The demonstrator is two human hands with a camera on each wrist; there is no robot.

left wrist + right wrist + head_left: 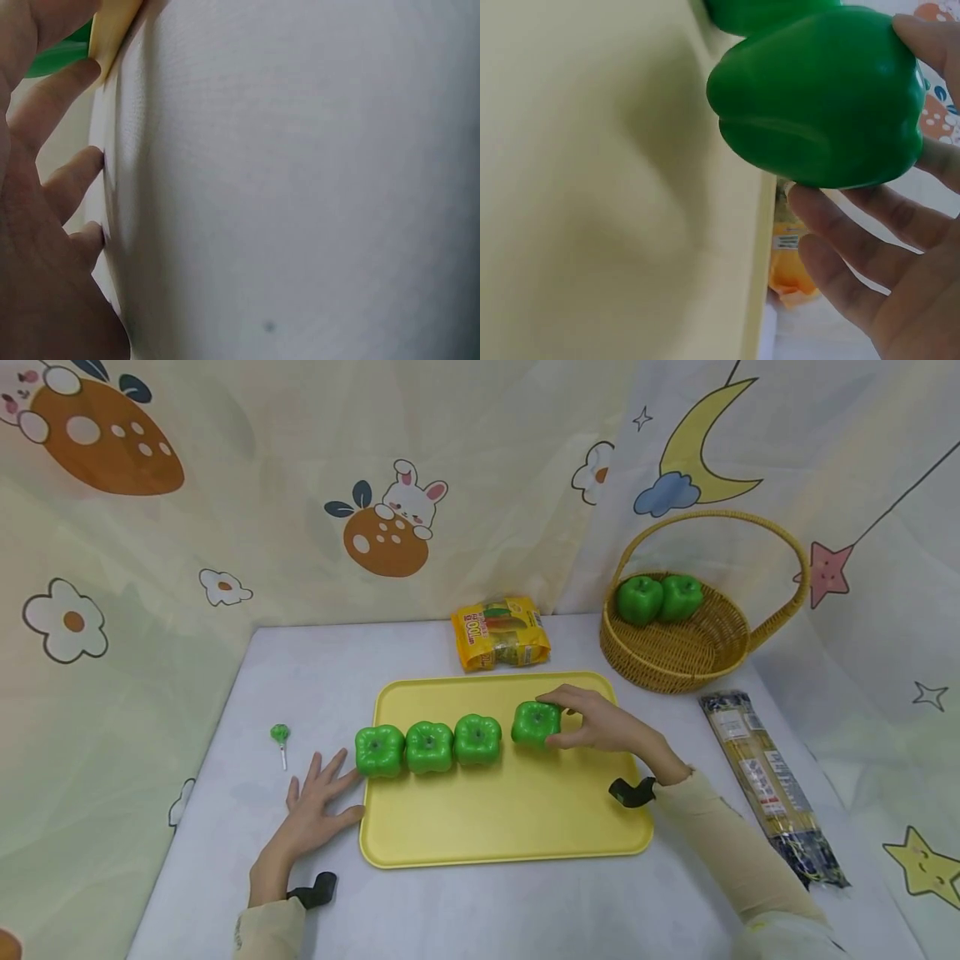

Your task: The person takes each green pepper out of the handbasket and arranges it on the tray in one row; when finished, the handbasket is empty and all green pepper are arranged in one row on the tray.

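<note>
My right hand grips a green bell pepper over the right part of the yellow tray, thumb on one side and fingers on the other. In the right wrist view this pepper casts a shadow on the tray. Left of it, several more green peppers form a row across the tray, the leftmost pepper at its left edge. My left hand rests with fingers spread on the white table beside that edge, its fingertips close to the leftmost pepper.
A wicker basket with two green peppers stands at the back right. Behind the tray lies a yellow food packet. A long clear pack of noodles lies to the right, a green lollipop to the left.
</note>
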